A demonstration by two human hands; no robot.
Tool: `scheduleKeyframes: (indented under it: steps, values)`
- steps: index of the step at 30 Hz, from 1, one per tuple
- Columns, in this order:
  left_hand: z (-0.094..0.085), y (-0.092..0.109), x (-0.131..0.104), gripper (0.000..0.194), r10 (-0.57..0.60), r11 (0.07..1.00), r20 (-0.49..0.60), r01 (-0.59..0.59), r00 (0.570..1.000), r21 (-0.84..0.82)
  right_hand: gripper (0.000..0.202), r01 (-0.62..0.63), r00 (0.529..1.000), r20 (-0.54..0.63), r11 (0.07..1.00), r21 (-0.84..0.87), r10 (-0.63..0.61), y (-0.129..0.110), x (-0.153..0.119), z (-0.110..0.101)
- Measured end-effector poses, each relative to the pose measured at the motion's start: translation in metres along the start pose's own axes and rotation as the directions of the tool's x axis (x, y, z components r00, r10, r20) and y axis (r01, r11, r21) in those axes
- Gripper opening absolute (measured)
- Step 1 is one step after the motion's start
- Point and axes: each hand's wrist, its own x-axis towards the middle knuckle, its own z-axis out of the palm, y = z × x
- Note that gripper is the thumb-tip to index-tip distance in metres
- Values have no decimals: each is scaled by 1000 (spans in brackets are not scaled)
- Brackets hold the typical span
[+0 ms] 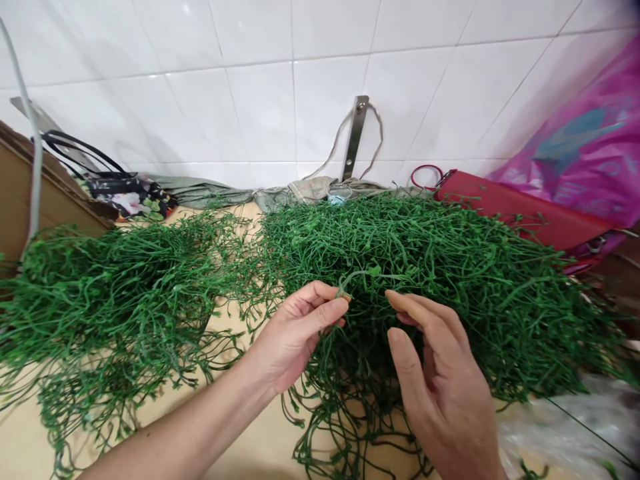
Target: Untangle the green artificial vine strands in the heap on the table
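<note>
Left hand (295,333) pinching one thin green stem (357,275) with thumb and finger, right hand (440,380) open with fingers spread just beside it, both over a big green stem pile (450,267), on a tan table (235,447), white tile wall (280,100) behind.

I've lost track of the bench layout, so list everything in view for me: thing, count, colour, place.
green stems: two tangled heaps, green, across the table
table: one, beige, under the heaps
red bag: one, red, back right
pink plastic bag: one, pink, far right
patterned bag: one, black with print, back left
cardboard box: one, brown, far left
metal bracket: one, silver, on the tiled wall
left hand: pinching one stem
right hand: open, at the right heap
</note>
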Motion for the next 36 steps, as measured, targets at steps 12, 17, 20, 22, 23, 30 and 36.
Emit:
scheduleKeyframes:
  steps: [12, 17, 20, 22, 23, 30, 36]
  values:
    - [3, -10, -5, 25, -54, 995, 72, 48, 996, 82, 16, -186, 971, 189, 959, 213, 147, -16, 1, 11]
    - [5, -12, -7, 24, -23, 991, 182, -1, 983, 131, 22, -179, 962, 228, 979, 100, 152, -13, -2, 12]
    - [6, -11, -7, 25, 0, 981, 223, -42, 975, 187, 19, -101, 968, 233, 994, 41, 89, -9, -5, 15]
    - [5, -11, -5, 26, -4, 980, 229, -42, 973, 196, 22, -8, 972, 234, 1000, -10, 10, -8, -7, 16]
    - [5, -11, -4, 26, -16, 983, 219, -26, 976, 184, 24, 40, 970, 241, 999, -27, -32, -8, -7, 17]
    - [3, -5, -3, 35, -286, 957, 203, 289, 937, 15, 27, 371, 857, 361, 926, 67, -369, -7, 1, 1]
    - [0, 2, -7, 33, -376, 923, 263, 383, 888, 27, 32, 454, 819, 328, 882, 129, -470, -8, 4, -7]
